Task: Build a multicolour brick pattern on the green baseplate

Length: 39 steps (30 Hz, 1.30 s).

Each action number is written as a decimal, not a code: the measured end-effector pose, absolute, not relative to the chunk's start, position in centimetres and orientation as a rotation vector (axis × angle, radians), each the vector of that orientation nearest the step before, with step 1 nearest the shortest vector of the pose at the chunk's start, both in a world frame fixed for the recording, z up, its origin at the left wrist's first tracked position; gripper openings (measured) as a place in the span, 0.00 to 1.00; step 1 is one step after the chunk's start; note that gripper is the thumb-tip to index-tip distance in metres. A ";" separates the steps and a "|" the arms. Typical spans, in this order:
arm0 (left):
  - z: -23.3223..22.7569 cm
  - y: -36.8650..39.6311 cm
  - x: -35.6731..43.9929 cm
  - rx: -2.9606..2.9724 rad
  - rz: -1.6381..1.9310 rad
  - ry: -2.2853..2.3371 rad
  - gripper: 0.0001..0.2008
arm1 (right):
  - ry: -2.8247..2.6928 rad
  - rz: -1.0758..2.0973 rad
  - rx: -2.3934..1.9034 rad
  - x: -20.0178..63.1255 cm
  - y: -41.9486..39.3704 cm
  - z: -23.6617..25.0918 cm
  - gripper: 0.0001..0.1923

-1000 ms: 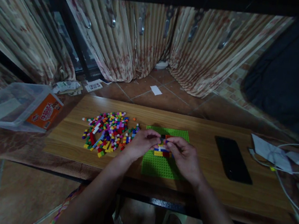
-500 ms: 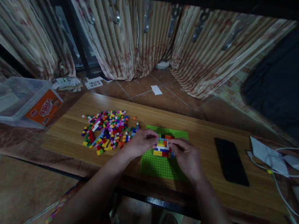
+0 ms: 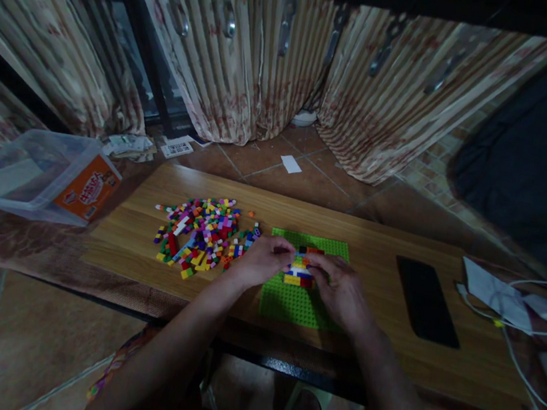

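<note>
A small block of multicoloured toy bricks [image 3: 298, 279] sits on a green studded baseplate [image 3: 285, 307], with yellow, white, blue and red rows showing. At its left edge is my left hand [image 3: 263, 261], thumb and fingertips pinched together; whatever lies between them is too small to make out. From the other side my right hand [image 3: 341, 284] reaches over the brick block, its closed fingers against the top and right part and covering some bricks. A loose heap of mixed toy bricks [image 3: 204, 229] lies left of the baseplate on the wooden board [image 3: 122, 239].
A black phone-like slab [image 3: 427, 299] lies right of the baseplate. Beyond it are white papers [image 3: 493, 294] and white cables [image 3: 512, 344]. A clear plastic bin [image 3: 30, 173] with an orange label stands at the far left. Curtains [image 3: 241, 66] hang behind.
My right fingers have moved left, further over the brick block. The left hand keeps its pinch at the left edge. The whole view has shifted slightly.
</note>
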State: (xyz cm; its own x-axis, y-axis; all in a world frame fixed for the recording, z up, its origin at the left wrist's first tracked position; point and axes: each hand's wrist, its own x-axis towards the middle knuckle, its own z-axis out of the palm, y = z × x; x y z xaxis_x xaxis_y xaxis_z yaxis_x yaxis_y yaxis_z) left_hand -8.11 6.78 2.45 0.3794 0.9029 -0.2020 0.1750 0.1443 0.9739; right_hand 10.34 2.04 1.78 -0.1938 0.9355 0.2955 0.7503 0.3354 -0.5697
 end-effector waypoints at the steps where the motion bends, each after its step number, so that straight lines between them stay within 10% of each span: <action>1: 2.4 6.8 -8.1 1.354 0.705 1.083 0.06 | -2.020 0.400 -1.476 10.3 2.1 1.9 0.15; 39: 4.7 8.5 -13.1 1.426 0.872 1.254 0.10 | -1.605 0.584 -1.841 10.0 3.0 0.3 0.24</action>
